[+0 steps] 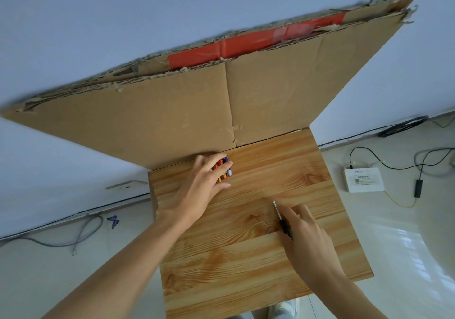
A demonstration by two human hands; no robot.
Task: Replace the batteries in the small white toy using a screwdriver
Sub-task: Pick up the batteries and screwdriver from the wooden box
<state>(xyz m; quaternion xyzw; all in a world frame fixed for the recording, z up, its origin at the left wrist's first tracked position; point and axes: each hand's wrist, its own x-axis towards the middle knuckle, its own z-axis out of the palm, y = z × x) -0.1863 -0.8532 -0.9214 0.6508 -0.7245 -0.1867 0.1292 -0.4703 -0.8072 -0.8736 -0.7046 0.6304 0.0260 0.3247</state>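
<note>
Two bare hands over a wooden board (258,264). The left hand (197,190) reaches to the far edge, fingers spread and draped over a small cluster of batteries (224,168); whether it actually grips them I cannot tell. About four batteries show between the fingers, orange and purple wrappers, but the hand hides part of the cluster, so the count is loose. Their print is too small to read.

The right hand (305,232) is closed around one screwdriver (280,216), dark handle in the fist, thin metal shaft poking out toward the far left, tip just above or on the board. The hands are well apart.

The white toy is not in sight anywhere on the board.

Behind the board, a large cardboard sheet (197,112) stands against the wall, torn along its top, with a red panel (246,45) showing behind. On the floor to the right lies one white box (364,179) with cables (394,166) plugged in; its label carries print, unreadable here. More cables trail on the left floor.
</note>
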